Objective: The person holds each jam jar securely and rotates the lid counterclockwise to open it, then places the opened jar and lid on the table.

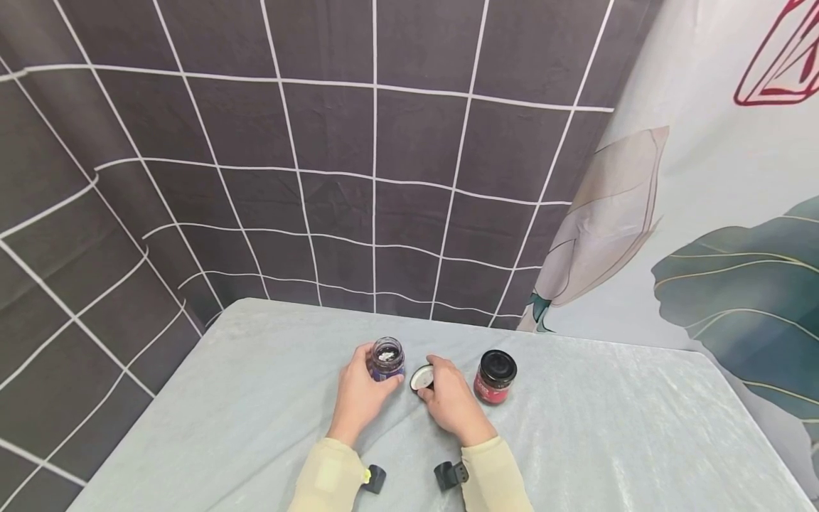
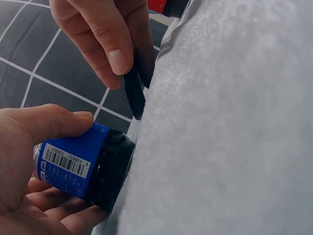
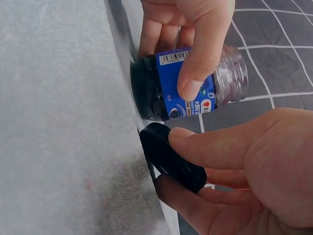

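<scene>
An open glass jam jar [image 1: 387, 359] with a blue label stands upright on the cloth-covered table. My left hand [image 1: 361, 390] grips it round the side, thumb on the label; the blue label and barcode [image 2: 65, 160] show in the left wrist view. Dark contents fill its lower part. Just to the right, my right hand [image 1: 453, 400] pinches a black jar lid [image 3: 171, 157] between thumb and fingers. The lid is tilted, its pale inside facing up and left in the head view, its lower edge at the cloth. Lid and jar are apart.
A second jar [image 1: 494, 377] with a red label and black lid stands upright to the right of my right hand. A pale, wrinkled cloth [image 1: 595, 427] covers the table. Behind it hangs a dark curtain [image 1: 333, 235] with white grid lines.
</scene>
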Tool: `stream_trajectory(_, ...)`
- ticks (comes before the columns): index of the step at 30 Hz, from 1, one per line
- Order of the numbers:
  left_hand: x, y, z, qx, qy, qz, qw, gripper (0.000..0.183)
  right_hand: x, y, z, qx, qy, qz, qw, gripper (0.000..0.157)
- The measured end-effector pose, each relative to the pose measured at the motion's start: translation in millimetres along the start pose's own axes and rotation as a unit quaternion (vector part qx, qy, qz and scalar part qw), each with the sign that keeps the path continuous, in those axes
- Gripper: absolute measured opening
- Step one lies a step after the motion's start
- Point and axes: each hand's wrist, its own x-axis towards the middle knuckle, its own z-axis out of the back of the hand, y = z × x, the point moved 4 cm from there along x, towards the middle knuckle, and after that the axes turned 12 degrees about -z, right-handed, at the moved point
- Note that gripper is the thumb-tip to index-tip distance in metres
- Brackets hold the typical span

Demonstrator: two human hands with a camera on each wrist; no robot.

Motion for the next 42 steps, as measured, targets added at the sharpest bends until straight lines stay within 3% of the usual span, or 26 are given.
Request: stream_trajectory(42, 0.9, 1.3, 0.0, -0.009, 0.000, 0.002, 1.0000, 0.068, 1.1, -5.2, -6.7, -0.008, 0.015, -0.010, 1.000, 0.053)
